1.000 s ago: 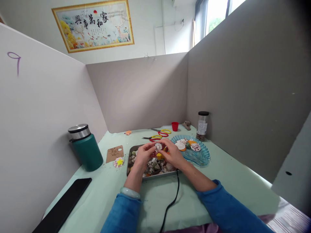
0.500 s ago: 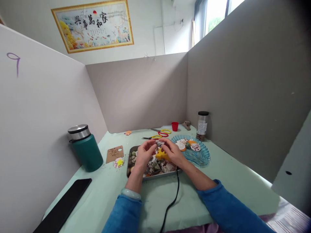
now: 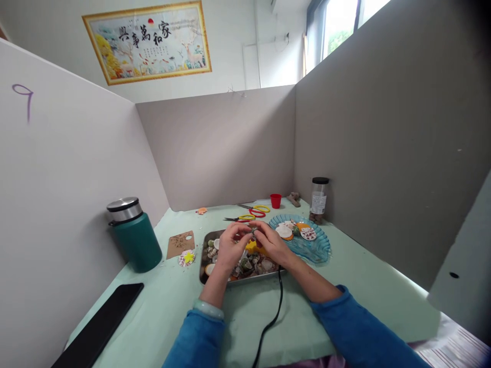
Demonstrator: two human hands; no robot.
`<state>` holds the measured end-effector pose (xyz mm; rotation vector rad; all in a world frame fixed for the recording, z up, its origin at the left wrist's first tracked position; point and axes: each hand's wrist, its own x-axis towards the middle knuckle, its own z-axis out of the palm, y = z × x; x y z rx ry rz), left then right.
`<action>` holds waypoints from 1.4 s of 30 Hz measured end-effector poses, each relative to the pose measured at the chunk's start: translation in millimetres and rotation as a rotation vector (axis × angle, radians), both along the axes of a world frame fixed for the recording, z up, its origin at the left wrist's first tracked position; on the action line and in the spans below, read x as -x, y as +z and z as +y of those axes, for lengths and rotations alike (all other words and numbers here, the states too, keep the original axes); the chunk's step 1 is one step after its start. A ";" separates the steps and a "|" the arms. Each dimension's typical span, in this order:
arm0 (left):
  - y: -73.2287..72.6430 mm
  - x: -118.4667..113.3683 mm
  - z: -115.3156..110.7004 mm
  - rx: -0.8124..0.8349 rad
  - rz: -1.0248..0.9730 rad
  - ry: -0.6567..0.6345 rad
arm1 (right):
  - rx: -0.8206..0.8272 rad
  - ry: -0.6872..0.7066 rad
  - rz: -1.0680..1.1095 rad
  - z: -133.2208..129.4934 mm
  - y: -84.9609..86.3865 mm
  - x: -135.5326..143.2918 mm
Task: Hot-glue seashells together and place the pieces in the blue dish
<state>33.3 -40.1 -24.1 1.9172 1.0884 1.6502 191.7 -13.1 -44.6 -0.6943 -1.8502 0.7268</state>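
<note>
Above a metal tray [image 3: 202,268] of shells, my left hand [image 3: 232,246] and my right hand [image 3: 273,245] meet with bent fingers. Between their fingertips they pinch a small grey-green piece [image 3: 253,231], too small to name surely. Under my right hand a yellow tool [image 3: 253,249], partly hidden, lies on the shells [image 3: 245,265]. A black cord [image 3: 271,323] runs from the tray's right side to the table's front edge. Left of the tray is a speckled round piece with a yellow star shape [image 3: 187,257].
A blue scalloped plate [image 3: 320,250] with decorated discs stands right. Scissors [image 3: 245,218] and a red cup [image 3: 275,201] are behind the tray, a lidded jar [image 3: 318,202] back right. On the left are a brown card [image 3: 174,249], a green flask [image 3: 138,240] and a black slab [image 3: 103,324].
My fingertips have come closer together and now pinch the small grey-green piece. The yellow tool is more covered by my right hand than before.
</note>
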 end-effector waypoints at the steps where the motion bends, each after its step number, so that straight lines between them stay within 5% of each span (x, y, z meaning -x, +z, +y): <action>1: 0.1 -0.2 -0.4 0.014 -0.001 0.003 | -0.005 -0.002 -0.001 -0.6 0.4 0.0; 15: 5.2 -2.4 -2.8 0.240 -0.282 -0.118 | -0.044 -0.049 -0.039 -2.9 1.7 -1.0; 42: 1.2 2.6 0.7 0.459 -0.299 -0.133 | -0.104 0.007 -0.098 -4.0 4.0 -1.7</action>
